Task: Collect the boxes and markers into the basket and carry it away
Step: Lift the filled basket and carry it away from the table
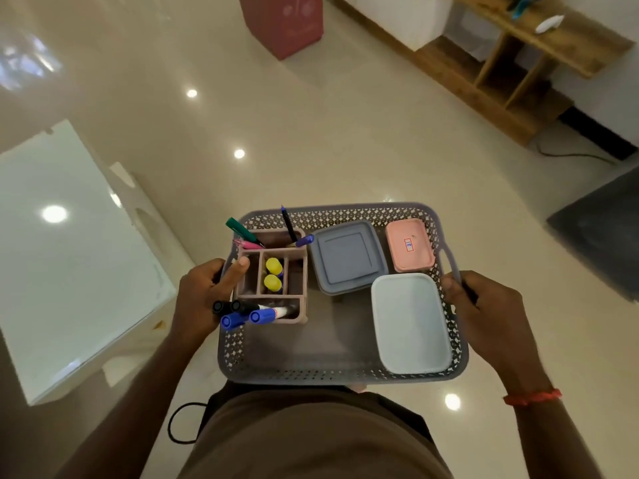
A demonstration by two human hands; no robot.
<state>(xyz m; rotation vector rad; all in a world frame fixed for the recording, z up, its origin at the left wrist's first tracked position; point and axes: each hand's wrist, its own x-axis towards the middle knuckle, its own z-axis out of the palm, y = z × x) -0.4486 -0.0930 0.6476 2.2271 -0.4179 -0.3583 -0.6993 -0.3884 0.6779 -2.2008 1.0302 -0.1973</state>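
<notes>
Pink box (415, 259) bears a small unreadable label (408, 244).

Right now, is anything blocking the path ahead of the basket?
Nothing close: the floor just beyond the basket is bare. A red box stands farther ahead, a white table left, a wooden shelf right.

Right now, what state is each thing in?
basket: carried above the floor, both handles gripped
left hand: grips left handle
right hand: grips right handle
grey box: lid on, in basket
pink box: lid on, in basket
white box: lid on, in basket
organizer: upright in basket
blue markers: capped, in organizer
</notes>
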